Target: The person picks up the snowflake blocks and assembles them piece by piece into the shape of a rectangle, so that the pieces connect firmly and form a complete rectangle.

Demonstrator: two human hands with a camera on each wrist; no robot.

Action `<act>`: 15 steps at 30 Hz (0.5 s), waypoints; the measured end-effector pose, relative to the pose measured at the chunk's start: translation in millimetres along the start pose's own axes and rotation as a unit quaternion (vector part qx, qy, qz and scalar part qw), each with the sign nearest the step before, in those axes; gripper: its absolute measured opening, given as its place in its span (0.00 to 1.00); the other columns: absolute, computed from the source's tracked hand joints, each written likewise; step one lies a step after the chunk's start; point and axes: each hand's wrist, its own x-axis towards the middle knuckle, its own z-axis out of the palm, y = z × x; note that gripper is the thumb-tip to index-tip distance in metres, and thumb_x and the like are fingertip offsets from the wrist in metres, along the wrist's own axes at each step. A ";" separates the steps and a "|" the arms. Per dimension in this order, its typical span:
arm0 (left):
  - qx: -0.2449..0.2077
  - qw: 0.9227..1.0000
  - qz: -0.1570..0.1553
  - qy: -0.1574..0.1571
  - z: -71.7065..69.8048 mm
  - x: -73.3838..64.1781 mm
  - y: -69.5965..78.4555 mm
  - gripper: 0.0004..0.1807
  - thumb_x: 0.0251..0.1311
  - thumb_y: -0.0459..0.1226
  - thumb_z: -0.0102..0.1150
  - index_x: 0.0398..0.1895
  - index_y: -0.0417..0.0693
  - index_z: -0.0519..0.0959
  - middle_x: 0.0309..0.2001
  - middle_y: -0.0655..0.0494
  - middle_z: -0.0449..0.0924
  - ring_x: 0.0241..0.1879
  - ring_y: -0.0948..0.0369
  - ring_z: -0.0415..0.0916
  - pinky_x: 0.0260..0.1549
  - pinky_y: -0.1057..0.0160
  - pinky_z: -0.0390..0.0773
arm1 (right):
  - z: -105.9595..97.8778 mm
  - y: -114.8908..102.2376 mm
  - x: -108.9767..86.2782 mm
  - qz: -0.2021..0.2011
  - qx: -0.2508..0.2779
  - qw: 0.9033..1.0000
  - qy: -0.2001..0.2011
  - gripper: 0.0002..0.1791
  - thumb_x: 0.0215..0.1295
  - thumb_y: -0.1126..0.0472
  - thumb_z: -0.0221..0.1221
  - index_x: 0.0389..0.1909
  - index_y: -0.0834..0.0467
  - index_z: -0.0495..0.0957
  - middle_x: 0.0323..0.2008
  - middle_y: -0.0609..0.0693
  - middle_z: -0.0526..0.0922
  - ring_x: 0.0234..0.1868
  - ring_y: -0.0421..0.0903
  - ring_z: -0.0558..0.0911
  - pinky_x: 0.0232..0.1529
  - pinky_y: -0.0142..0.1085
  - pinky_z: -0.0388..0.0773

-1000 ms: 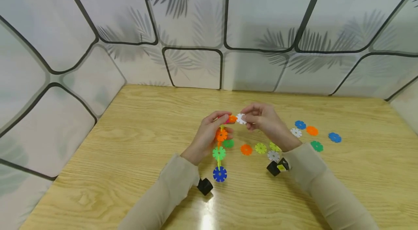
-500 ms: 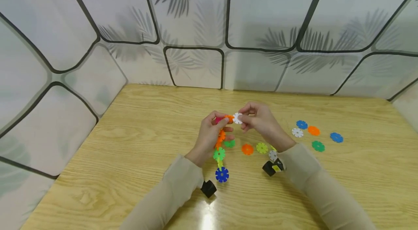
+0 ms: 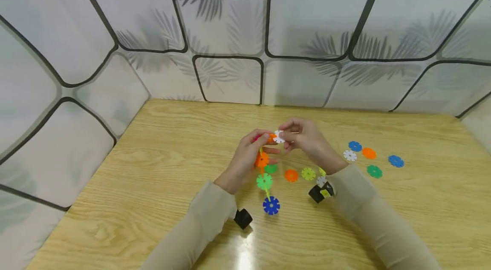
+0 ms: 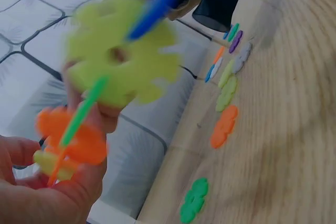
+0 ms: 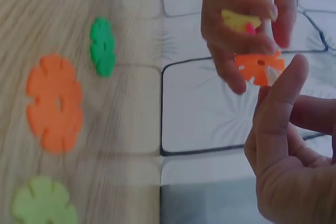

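My left hand (image 3: 241, 157) grips a chain of slotted plastic snowflake discs near its top, around a pink disc (image 3: 257, 138). From there the chain hangs down through an orange disc (image 3: 262, 159) and a light green disc (image 3: 264, 181) to a dark blue disc (image 3: 271, 205). Between thumb and fingers, my right hand (image 3: 307, 138) pinches a white disc (image 3: 278, 136), its edge against another orange disc (image 5: 257, 68) at the chain's top end. How deep their slots meet is hidden by fingers. A yellow chain disc (image 4: 147, 72) looms large in the left wrist view.
Loose discs lie on the wooden table (image 3: 172, 159): a green one (image 3: 270, 168), an orange one (image 3: 291, 175) and a yellow one (image 3: 308, 173) near the hands. Farther right are several more, including a blue disc (image 3: 396, 161). A patterned wall (image 3: 230, 78) stands behind.
The white disc has moved left, up against the orange disc at the chain's end. The hanging chain first turned partly edge-on, then faced forward again, its lower end swinging right.
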 end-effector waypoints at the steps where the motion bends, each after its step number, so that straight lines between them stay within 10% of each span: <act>1: -0.004 1.000 -0.003 -0.013 -0.2 0.6 0.7 0.16 0.81 0.35 0.40 0.59 0.35 0.73 0.53 0.43 0.78 0.41 0.54 0.82 0.45 0.50 0.84 | -4.4 1.2 -0.3 -0.001 -0.001 1.000 -0.007 0.12 0.73 0.71 0.56 0.52 0.74 0.74 0.35 0.54 0.81 0.27 0.43 0.80 0.35 0.38 0.85; 9: -0.018 0.999 -0.014 -0.035 -4.9 3.6 1.7 0.22 0.78 0.31 0.30 0.67 0.35 0.70 0.59 0.39 0.75 0.46 0.52 0.81 0.47 0.51 0.84 | -42.8 7.2 -15.1 -0.030 -0.131 0.990 -0.038 0.16 0.75 0.69 0.55 0.57 0.76 0.73 0.40 0.66 0.81 0.32 0.52 0.82 0.36 0.40 0.85; 15: -0.024 0.999 -0.001 -0.040 -10.0 3.3 2.3 0.23 0.78 0.30 0.31 0.69 0.38 0.69 0.63 0.41 0.70 0.47 0.52 0.81 0.46 0.50 0.84 | -57.8 18.4 -25.8 -0.091 -0.261 0.959 -0.068 0.09 0.67 0.73 0.62 0.46 0.73 0.80 0.35 0.59 0.84 0.33 0.51 0.81 0.33 0.35 0.82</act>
